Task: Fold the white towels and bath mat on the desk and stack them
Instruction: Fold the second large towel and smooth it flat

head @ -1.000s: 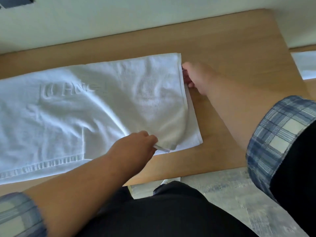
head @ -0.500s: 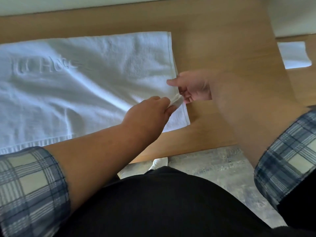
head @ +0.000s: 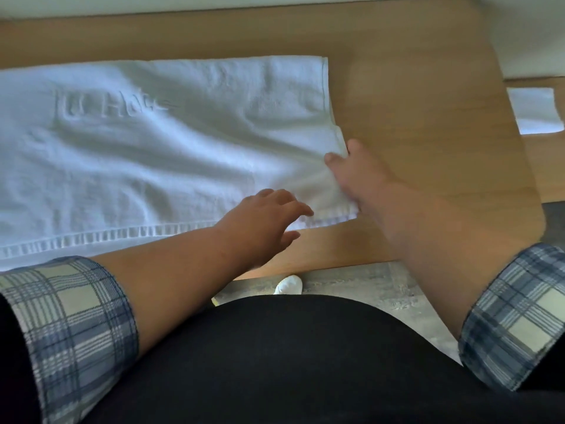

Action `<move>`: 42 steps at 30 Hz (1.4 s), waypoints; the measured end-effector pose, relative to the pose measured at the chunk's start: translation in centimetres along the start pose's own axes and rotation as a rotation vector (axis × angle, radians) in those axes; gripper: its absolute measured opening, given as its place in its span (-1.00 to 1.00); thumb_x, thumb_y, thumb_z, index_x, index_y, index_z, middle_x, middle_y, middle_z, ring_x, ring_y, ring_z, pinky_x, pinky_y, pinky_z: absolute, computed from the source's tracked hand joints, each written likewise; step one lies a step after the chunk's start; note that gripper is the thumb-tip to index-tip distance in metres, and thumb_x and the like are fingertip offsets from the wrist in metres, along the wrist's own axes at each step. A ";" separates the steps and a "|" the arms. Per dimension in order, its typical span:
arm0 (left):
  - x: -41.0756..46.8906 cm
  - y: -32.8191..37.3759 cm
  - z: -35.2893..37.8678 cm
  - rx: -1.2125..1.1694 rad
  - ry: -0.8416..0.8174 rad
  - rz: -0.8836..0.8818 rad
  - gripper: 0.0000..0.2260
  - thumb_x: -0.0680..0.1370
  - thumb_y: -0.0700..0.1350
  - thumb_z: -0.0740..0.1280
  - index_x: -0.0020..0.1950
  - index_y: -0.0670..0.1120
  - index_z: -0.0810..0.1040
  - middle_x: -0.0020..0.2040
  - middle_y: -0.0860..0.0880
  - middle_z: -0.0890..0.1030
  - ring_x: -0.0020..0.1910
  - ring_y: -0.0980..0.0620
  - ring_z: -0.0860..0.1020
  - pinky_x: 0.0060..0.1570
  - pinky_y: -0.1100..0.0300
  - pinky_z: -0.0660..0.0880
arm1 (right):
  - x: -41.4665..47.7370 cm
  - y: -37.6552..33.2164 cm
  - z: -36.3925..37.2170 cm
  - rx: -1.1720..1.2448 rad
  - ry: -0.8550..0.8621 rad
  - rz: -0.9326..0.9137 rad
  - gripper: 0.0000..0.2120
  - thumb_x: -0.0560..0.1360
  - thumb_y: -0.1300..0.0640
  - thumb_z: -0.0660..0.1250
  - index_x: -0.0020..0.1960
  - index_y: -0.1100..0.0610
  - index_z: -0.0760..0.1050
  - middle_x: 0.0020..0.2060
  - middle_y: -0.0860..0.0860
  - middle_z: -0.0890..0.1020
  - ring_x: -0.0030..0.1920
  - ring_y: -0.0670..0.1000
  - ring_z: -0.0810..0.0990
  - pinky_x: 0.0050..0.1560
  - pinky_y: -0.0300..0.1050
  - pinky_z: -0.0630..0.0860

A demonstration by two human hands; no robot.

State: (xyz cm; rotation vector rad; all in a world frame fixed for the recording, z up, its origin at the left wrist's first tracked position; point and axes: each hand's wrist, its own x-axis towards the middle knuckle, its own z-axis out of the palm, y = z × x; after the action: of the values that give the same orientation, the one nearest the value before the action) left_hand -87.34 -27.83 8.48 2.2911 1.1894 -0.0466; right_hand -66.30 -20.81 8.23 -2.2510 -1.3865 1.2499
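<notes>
Head view: towel (head: 159, 148) lies flat on desk (head: 412, 102), hem along the front edge. Right hand (head: 357, 175) pinches its right edge, thumb on top. Left hand (head: 263, 218) hovers over the hem, fingers loosely spread. Best to lift both corners evenly and match the edges. Thick terry, embossed lettering, ribbed hem.

**Hotel room, by the signs**

Embossed lettering, partly legible as "Hot", on a large white terry towel (head: 183, 142) spread over a light wooden desk with a rounded corner (head: 412, 102), set against a pale plain wall (head: 519, 26). Grey mottled carpet (head: 382, 289) below. Small white folded cloth (head: 535, 110) on a neighbouring wooden surface.
</notes>
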 end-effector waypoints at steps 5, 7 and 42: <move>-3.3 -2.8 -1.4 0.040 -0.042 -0.151 -0.49 0.59 0.08 0.38 0.50 0.21 0.31 0.46 0.06 0.39 0.42 -0.03 0.34 0.35 -0.02 0.33 | -0.7 0.9 1.0 0.058 0.044 0.015 -0.56 0.46 -0.13 0.42 0.21 0.05 0.42 0.02 -0.03 0.60 -0.02 0.07 0.62 0.01 -0.02 0.58; -6.1 -4.4 -2.1 0.062 -0.003 -0.252 -0.45 0.57 0.08 0.41 0.51 0.20 0.29 0.47 0.04 0.37 0.44 -0.06 0.33 0.37 -0.05 0.32 | -1.4 1.1 1.4 0.176 0.051 0.047 -0.50 0.36 -0.18 0.47 0.18 0.01 0.42 -0.04 -0.10 0.62 -0.08 -0.02 0.64 -0.08 -0.07 0.61; -24.6 -27.8 -5.8 0.315 0.226 -0.284 -0.54 0.52 0.02 0.45 0.37 0.03 0.41 0.26 -0.10 0.46 0.20 -0.20 0.45 0.17 -0.12 0.43 | -14.3 -16.4 28.3 1.472 -0.081 0.400 -0.75 0.58 0.06 0.28 0.22 0.09 0.53 0.08 0.08 0.70 0.12 0.10 0.67 0.21 0.17 0.49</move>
State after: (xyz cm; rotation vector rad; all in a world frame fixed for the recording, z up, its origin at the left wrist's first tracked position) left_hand -124.77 -30.71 7.51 2.4221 1.7259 -0.0873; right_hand -100.69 -30.29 7.98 -1.3343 0.1871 1.6214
